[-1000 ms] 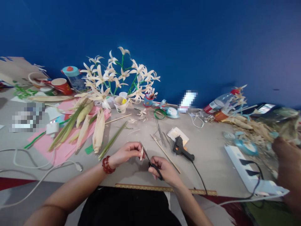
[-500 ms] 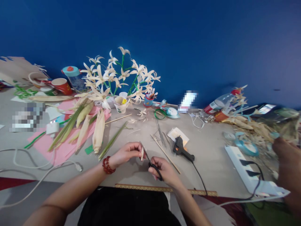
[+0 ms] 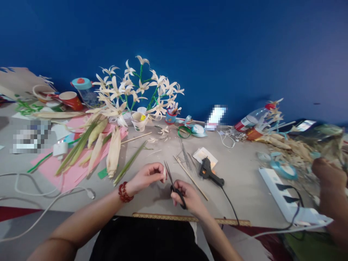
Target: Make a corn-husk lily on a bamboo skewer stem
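Observation:
My left hand (image 3: 146,176) pinches a small cream piece of corn husk (image 3: 164,174) just above the grey table (image 3: 239,181). My right hand (image 3: 190,197) grips black-handled scissors (image 3: 174,183), their blades pointing up beside the husk piece. A red bead bracelet (image 3: 124,191) sits on my left wrist. Both hands hover near the table's front edge, close together.
A black glue gun (image 3: 209,172) with its cord lies right of my hands, thin sticks (image 3: 190,176) beside it. Corn husks (image 3: 108,148) lie on pink paper (image 3: 70,170) at left. A husk-flower bouquet (image 3: 136,90) stands behind. A white power strip (image 3: 288,197) and another person's arm (image 3: 331,192) are at right.
The scissors have tilted more upright and closed in on the husk piece. The view shifted slightly; the other person's arm at right moved a little.

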### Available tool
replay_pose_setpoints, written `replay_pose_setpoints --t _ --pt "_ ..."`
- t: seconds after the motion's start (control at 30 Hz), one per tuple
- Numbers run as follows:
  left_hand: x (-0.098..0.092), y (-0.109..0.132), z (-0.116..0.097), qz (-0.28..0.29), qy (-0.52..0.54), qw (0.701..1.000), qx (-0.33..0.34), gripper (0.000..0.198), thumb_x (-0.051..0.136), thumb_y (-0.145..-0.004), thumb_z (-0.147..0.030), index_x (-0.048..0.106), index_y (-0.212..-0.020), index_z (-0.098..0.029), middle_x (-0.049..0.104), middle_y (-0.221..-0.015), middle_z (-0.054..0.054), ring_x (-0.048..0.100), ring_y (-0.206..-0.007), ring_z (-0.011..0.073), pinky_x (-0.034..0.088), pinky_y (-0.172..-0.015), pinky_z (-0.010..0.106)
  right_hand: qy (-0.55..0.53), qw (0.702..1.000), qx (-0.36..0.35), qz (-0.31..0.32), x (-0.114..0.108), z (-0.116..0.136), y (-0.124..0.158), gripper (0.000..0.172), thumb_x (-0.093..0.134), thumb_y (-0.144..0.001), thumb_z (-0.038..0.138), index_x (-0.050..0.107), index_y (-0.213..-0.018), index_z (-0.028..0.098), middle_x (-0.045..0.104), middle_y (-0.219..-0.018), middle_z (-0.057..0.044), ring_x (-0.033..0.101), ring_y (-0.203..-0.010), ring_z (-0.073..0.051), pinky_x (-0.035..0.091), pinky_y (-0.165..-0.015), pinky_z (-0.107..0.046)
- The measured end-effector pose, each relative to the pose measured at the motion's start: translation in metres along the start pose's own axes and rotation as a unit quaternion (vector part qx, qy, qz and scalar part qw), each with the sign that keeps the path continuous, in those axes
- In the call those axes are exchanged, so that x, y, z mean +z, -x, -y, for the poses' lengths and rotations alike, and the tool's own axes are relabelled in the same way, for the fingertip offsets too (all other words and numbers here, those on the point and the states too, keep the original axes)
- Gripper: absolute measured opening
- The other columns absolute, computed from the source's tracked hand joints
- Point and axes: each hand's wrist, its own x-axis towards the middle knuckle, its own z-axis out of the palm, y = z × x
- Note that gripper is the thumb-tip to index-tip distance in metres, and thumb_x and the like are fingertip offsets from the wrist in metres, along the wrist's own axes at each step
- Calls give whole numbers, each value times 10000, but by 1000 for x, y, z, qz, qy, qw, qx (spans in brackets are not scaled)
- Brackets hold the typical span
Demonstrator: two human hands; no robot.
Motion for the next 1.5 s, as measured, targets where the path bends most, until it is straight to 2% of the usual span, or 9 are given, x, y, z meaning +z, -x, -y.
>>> replay_pose_setpoints --t 0.13,0.3,0.43,0.8,1.5 --pt "0 0 1 -34 -27 999 28 242 689 -805 -312 543 -690 -157 583 -691 11 539 -668 139 417 -663 260 -12 1000 2 5 10 -4 -1 541 729 -669 663 427 -731 218 526 -570 57 505 -499 -111 358 -512 -229" --pt "2 0 3 -49 -14 999 18 264 681 -795 -326 508 -677 -164 564 -696 2 521 -642 130 409 -646 260 -6 1000 -5 -14 20 -7 -2 565 735 -639 684 422 -719 221 491 -585 61 492 -515 -113 358 -509 -230" --pt "3 1 1 -54 -24 998 22 242 657 -809 -305 511 -677 -164 565 -690 4 517 -655 133 408 -658 263 -12 1000 -13 -15 24 -8 -3 545 711 -672 684 427 -722 221 514 -568 57 485 -502 -110 347 -506 -229" --pt "1 2 1 -46 -26 999 -6 221 658 -786 -285 512 -674 -163 600 -733 17 535 -666 134 416 -673 267 -34 999 -14 -2 23 -4 -8 542 684 -685 704 432 -687 224 559 -490 44 447 -438 -101 310 -473 -224" --pt "3 2 -5 -51 -31 998 -10 257 686 -770 -324 524 -645 -168 612 -725 27 537 -686 149 414 -670 271 -34 999 -15 10 23 -4 -7 556 652 -686 737 425 -677 229 544 -473 59 425 -419 -97 317 -475 -234"
